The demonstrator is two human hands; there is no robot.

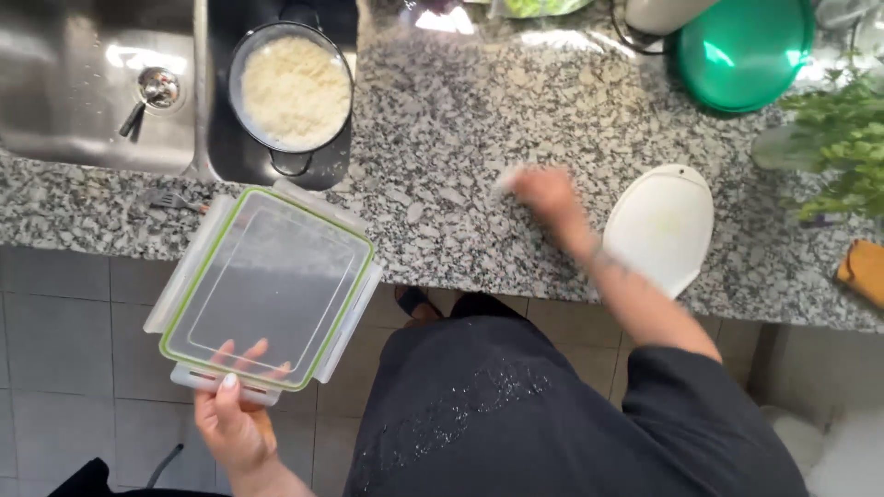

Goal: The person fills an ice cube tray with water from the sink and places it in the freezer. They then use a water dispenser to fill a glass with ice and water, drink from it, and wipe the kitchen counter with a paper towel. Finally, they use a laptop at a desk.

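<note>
A bare stretch of granite counter (442, 138) is left open in the middle. It is bounded on the left by a pot of rice (293, 92), on the right by a white cutting board (663, 225), and far right by a green lid (744, 51).

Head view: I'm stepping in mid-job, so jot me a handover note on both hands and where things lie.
Left hand: holds the clear lid with a green seal by its near edge, off the counter's edge.
Right hand: blurred, over the granite counter; whether it holds anything is unclear.
Pot of rice sits uncovered beside the sink. White board lies to the right.
The lid is not set down.
</note>
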